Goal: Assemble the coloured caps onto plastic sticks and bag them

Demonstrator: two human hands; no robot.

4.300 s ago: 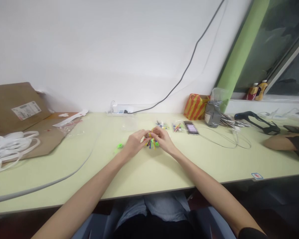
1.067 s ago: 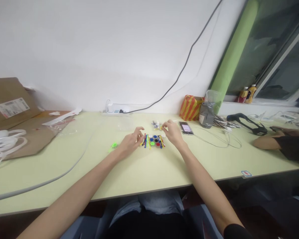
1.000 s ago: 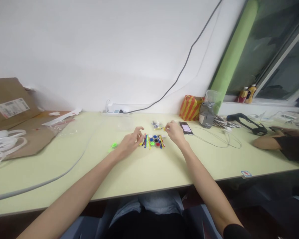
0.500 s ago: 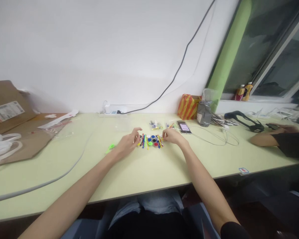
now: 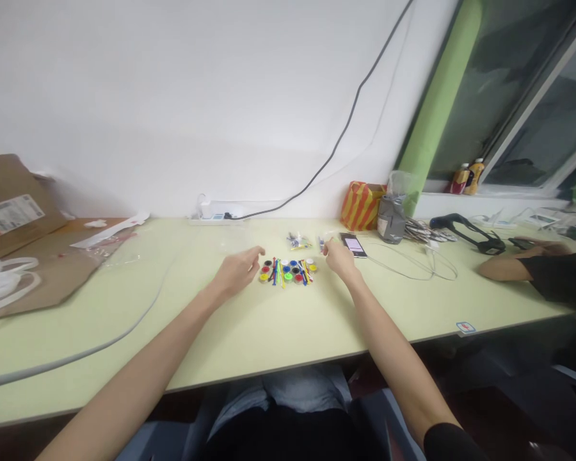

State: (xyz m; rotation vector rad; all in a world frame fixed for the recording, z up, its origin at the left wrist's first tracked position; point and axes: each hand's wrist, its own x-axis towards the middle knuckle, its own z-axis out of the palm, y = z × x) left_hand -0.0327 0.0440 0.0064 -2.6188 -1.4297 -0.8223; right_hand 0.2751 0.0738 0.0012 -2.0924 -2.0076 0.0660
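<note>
Small round discs in several colours lie in columns on the pale table, with thin coloured sticks laid lengthwise between them. To the left of this arrangement my left hand hovers, its fingers loosely bent and apart, holding nothing. My right hand is off the right end of the discs, fingers curved with nothing visible in them. Its fingertips are close to a small clear bag of coloured parts; whether they touch it is hard to see. Another such bag lies behind the arrangement.
A phone lies beyond my right hand. Behind it stand a striped bag and a grey pouch. Opened cardboard and a grey cable occupy the left. Another person's arm rests on the table at right.
Both hands have moved apart from the arrangement, the left hand leftward and the right hand rightward and slightly back. The end discs they covered now show, and a green piece is hidden behind my left hand.
</note>
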